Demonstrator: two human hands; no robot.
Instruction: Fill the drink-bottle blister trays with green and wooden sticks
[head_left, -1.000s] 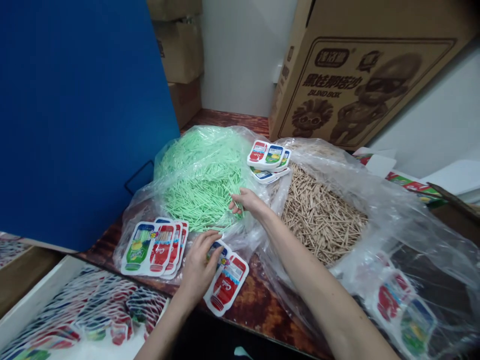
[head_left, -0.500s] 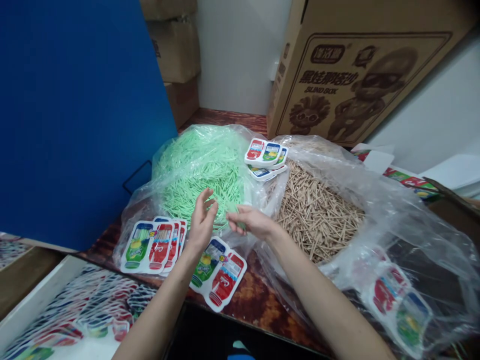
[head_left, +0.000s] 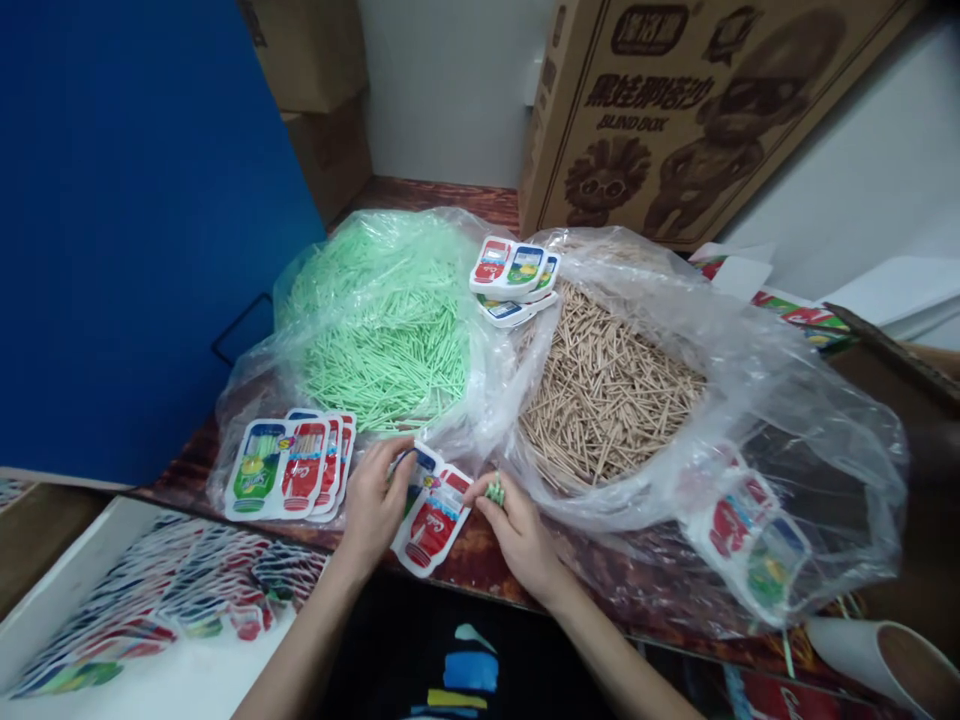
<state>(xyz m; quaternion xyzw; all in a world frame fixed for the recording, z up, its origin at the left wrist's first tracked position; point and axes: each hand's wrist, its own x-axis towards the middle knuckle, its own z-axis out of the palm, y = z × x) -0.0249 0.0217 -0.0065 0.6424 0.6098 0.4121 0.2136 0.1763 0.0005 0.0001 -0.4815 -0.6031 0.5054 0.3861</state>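
My left hand has its fingers curled at the left side of a flat twin-bottle packet with a red Cola half, covering most of the green half. In my right hand, the fingertips pinch a small bundle of light green sticks, close to the packet's right edge. Behind my hands lies a clear plastic bag with a heap of green sticks. Beside it, another bag holds brown sticks. To the left, several similar packets overlap in a stack.
More packets rest between the two bags. A white box of packets stands at lower left, below a blue panel. A large cardboard box stands behind. At lower right are a packet under plastic and a pale cup-like container.
Both hands have come back from the green heap toward me. My left hand has closed at the packet, and my right hand has brought its green sticks beside it. The view has shifted.
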